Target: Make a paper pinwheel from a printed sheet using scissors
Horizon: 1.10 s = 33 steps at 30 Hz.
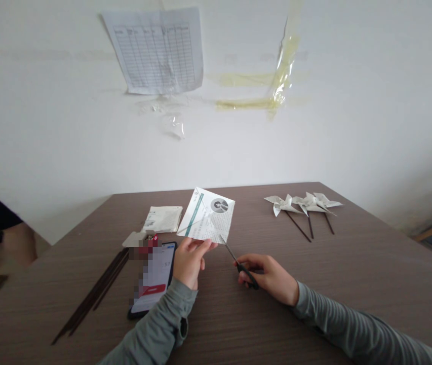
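Layout about the grip. The left hand (190, 261) pinches the lower edge of a paper sheet (208, 215), which rises above the grip. Just right of the grip, the scissors (238, 261) meet the sheet's lower corner, their handles in the right hand (271, 276). Directly left of the grip a phone (153, 284) lies on the table (352, 284); further left, a bundle of sticks (94, 294). Behind and left, a stack of papers (162, 219). Well right and behind, three pinwheels (303, 204). On the wall (48, 126) behind, a form (158, 50).
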Motion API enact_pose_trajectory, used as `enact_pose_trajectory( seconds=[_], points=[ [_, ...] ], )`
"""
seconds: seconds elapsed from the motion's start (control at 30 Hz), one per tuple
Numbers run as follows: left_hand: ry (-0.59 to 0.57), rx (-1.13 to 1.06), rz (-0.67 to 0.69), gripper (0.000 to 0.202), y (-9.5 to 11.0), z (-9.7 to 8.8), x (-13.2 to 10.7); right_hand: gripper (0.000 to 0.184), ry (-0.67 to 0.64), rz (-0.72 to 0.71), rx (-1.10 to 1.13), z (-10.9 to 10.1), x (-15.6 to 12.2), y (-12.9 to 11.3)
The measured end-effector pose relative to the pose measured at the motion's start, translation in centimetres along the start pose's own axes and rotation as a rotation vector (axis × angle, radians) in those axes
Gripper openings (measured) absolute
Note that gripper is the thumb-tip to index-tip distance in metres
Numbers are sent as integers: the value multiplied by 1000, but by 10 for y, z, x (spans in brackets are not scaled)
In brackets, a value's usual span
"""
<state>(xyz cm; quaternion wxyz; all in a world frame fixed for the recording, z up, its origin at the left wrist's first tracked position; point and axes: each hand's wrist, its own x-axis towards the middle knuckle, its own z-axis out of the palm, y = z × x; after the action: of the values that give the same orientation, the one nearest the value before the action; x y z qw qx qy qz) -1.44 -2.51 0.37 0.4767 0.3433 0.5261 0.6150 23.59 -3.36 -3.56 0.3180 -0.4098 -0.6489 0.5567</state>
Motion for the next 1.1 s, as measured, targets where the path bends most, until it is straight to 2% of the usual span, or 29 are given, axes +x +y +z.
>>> enact_pose_trajectory(
  seconds=[0.27, 0.5, 1.1],
  points=[
    [2, -21, 2, 41, 2, 1, -1, 69, -21, -3, 49, 0, 0, 2],
    [17, -20, 0, 35, 3, 3, -2, 68, -19, -3, 52, 1, 0, 1],
    [10, -32, 5, 43, 1, 2, -1, 73, -28, 4, 63, 2, 2, 9]
  ],
)
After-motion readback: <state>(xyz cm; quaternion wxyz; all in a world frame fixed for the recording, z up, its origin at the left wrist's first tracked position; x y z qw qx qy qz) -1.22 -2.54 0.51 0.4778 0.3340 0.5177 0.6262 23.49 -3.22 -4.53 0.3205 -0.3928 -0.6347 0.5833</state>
